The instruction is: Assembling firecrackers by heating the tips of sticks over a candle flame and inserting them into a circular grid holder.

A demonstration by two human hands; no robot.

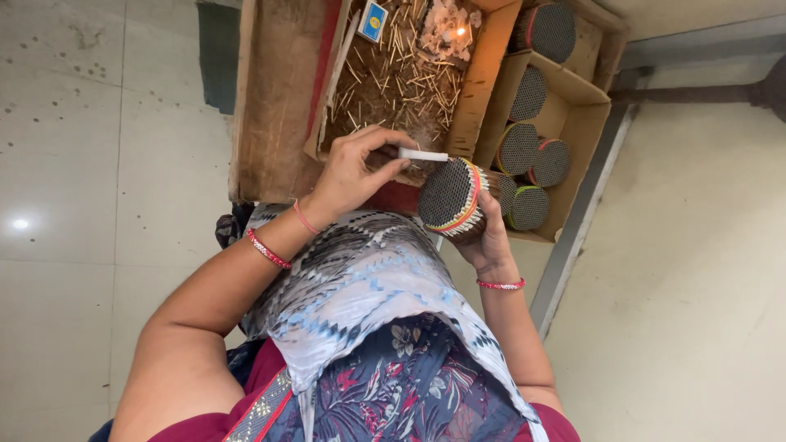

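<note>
Head cam, looking down over the person's lap. Left hand [352, 172] had its fingers [391, 139] pinched shut on a small white stick [423, 154], held flat, tip pointing toward the bundle. Right hand [485, 237] was wrapped round a round bundle of matchsticks [449, 195], fingers closed on the far side from below, dark heads facing the cam, coloured bands round the rim. Stick sat just above the bundle's face, close, contact not clear.

Handling, my guess: bundle looked tightly packed and stiff as a block, moderately heavy for one hand, but individual sticks thin and could slide out if bands slip; best gripped round the banded circumference, not by the head face, since heads prob. friction-sensitive. White stick looked light and brittle, pinch near the middle.

Around: cardboard tray [483, 82] w/ loose sticks [393, 82] ahead, small flame [460, 31] at its far end, small blue-yellow box [373, 21]. Open carton [585, 123] to the right held more banded bundles [524, 151]. Tiled floor [65, 164] to the left. Patterned cloth [360, 286] over lap.
</note>
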